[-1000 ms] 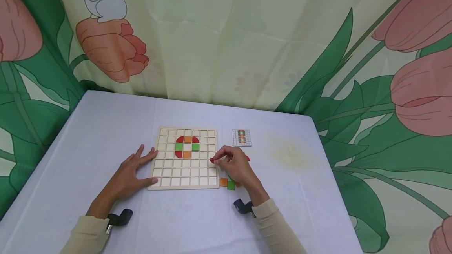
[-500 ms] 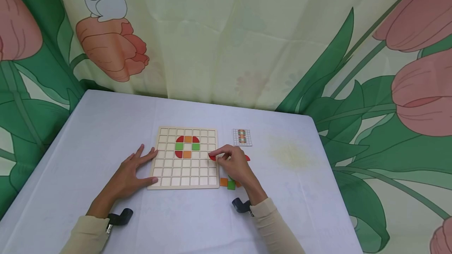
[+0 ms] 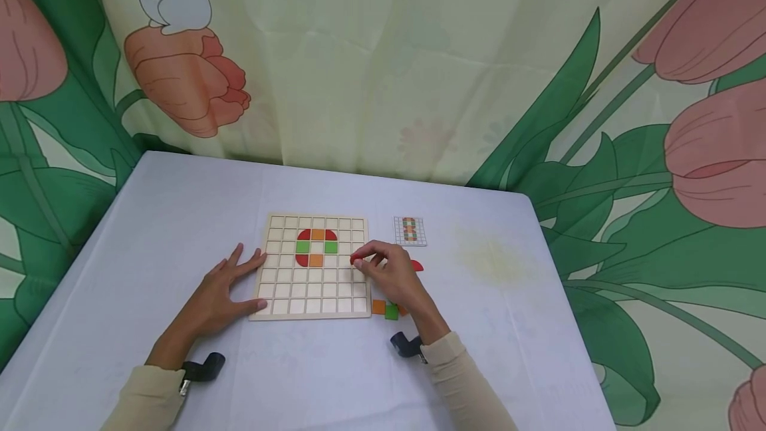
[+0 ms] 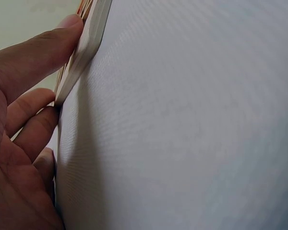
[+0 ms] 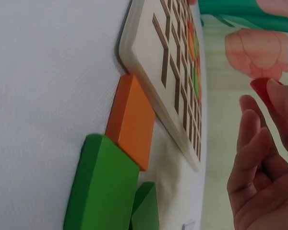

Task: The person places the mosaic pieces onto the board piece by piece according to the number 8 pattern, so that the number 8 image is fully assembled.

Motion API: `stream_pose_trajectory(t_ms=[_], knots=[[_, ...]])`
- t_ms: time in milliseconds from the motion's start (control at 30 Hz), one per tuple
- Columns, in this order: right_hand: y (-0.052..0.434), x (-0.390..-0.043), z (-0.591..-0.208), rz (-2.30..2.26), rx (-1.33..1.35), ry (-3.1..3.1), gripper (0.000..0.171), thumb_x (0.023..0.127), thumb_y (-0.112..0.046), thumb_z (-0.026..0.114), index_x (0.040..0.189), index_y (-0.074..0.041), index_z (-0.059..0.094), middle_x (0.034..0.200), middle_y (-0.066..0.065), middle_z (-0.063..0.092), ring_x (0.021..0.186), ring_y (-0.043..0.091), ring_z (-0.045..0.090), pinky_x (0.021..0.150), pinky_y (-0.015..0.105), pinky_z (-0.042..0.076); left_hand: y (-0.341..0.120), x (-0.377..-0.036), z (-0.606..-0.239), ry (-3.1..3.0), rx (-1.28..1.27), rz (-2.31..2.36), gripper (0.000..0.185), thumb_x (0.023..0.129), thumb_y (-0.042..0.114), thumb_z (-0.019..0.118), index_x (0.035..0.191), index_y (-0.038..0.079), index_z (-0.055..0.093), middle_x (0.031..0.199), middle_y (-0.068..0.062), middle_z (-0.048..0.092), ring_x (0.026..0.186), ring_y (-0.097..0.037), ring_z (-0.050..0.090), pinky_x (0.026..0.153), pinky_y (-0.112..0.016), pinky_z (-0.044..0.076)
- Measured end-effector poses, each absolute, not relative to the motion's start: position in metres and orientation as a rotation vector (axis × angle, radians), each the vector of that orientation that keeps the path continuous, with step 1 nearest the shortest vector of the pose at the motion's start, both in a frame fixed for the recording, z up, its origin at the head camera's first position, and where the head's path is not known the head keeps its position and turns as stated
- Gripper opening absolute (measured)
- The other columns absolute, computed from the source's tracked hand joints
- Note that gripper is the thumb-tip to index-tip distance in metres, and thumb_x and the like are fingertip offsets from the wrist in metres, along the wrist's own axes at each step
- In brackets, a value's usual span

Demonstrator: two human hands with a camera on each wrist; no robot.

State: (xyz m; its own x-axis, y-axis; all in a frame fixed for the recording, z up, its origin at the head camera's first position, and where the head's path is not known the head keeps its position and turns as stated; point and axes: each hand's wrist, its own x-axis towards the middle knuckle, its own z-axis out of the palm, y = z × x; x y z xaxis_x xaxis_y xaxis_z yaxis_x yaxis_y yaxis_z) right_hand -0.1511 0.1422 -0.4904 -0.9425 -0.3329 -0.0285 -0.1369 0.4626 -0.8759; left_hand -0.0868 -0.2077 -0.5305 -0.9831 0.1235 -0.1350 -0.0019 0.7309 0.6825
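A wooden grid board point(image 3: 323, 290) lies on the white table. Set in its upper middle is a ring of red rounded, orange square and green square point(image 3: 303, 247) tiles. My left hand point(image 3: 220, 301) rests at the board's left edge, thumb and fingers spread; the left wrist view has the thumb on the rim. Between thumb and fingertip, my right hand point(image 3: 396, 277) pinches a red rounded tile point(image 5: 262, 91), held over the board's right side. Its exact shape is partly covered by the fingers.
Right of the board lie loose tiles: an orange square point(image 5: 132, 122), a green square point(image 5: 103, 184) and others partly hidden by the right hand. A red tile point(image 3: 417, 265) sits beyond that hand. A small pattern card point(image 3: 409, 231) lies at the board's upper right.
My right hand has shifted slightly left and away from me with the red tile, which has turned in the fingers. The left hand stays at the board's edge.
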Motion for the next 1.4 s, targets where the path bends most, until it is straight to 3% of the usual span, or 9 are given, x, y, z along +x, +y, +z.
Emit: stream_pose_trajectory(t_ms=[200, 433, 667, 900, 1167, 1400], knots=[[0.135, -0.152, -0.488, -1.474, -0.403, 2.514, 0.013, 0.098, -0.021, 0.078, 0.110, -0.026, 0.080, 0.096, -0.004, 0.072, 0.078, 0.016, 0.058, 0.060, 0.019, 0.044, -0.208, -0.087, -0.531, 2.762, 0.095, 1.082, 0.100, 0.081, 0.045, 0.090, 0.165, 0.025, 0.041, 0.177, -0.027, 0.014, 0.155, -0.067, 0.016, 0.115, -0.085, 0.024], [0.124, -0.154, -0.487, -1.400, -0.435, 2.540, 0.023, 0.097, -0.019, 0.079, 0.119, -0.025, 0.082, 0.101, -0.006, 0.069, 0.087, 0.016, 0.061, 0.071, 0.023, 0.051, -0.208, -0.087, -0.531, 2.766, 0.106, 1.092, 0.099, 0.081, 0.045, 0.090, 0.164, 0.023, 0.041, 0.176, -0.029, 0.014, 0.155, -0.067, 0.017, 0.116, -0.085, 0.022], [0.110, -0.161, -0.489, -1.351, -0.367, 2.614, 0.016, 0.092, -0.021, 0.085, 0.106, -0.022, 0.078, 0.095, -0.007, 0.072, 0.077, 0.017, 0.062, 0.066, 0.023, 0.053, -0.207, -0.088, -0.531, 2.767, 0.105, 1.082, 0.098, 0.081, 0.044, 0.090, 0.164, 0.023, 0.041, 0.176, -0.029, 0.014, 0.154, -0.068, 0.017, 0.115, -0.086, 0.023], [0.097, -0.170, -0.490, -1.238, -0.269, 2.604, 0.011, 0.095, -0.016, 0.081, 0.104, -0.021, 0.085, 0.099, -0.011, 0.075, 0.089, 0.016, 0.063, 0.070, 0.026, 0.056, -0.206, -0.089, -0.531, 2.758, 0.091, 1.084, 0.098, 0.082, 0.042, 0.090, 0.165, 0.022, 0.041, 0.176, -0.029, 0.013, 0.155, -0.068, 0.016, 0.116, -0.085, 0.023], [0.082, -0.178, -0.492, -1.032, -0.305, 2.699, 0.010, 0.095, -0.017, 0.081, 0.103, -0.021, 0.087, 0.097, -0.008, 0.079, 0.105, 0.013, 0.066, 0.082, 0.028, 0.056, -0.207, -0.089, -0.531, 2.765, 0.106, 1.085, 0.098, 0.082, 0.043, 0.090, 0.165, 0.022, 0.041, 0.176, -0.030, 0.013, 0.155, -0.067, 0.016, 0.117, -0.084, 0.023], [0.075, -0.178, -0.498, -0.964, -0.361, 2.785, 0.010, 0.095, -0.017, 0.082, 0.103, -0.021, 0.087, 0.102, -0.008, 0.080, 0.108, 0.014, 0.068, 0.081, 0.028, 0.055, -0.208, -0.089, -0.532, 2.774, 0.099, 1.074, 0.098, 0.082, 0.044, 0.090, 0.165, 0.024, 0.041, 0.176, -0.029, 0.013, 0.154, -0.068, 0.017, 0.115, -0.085, 0.025]])
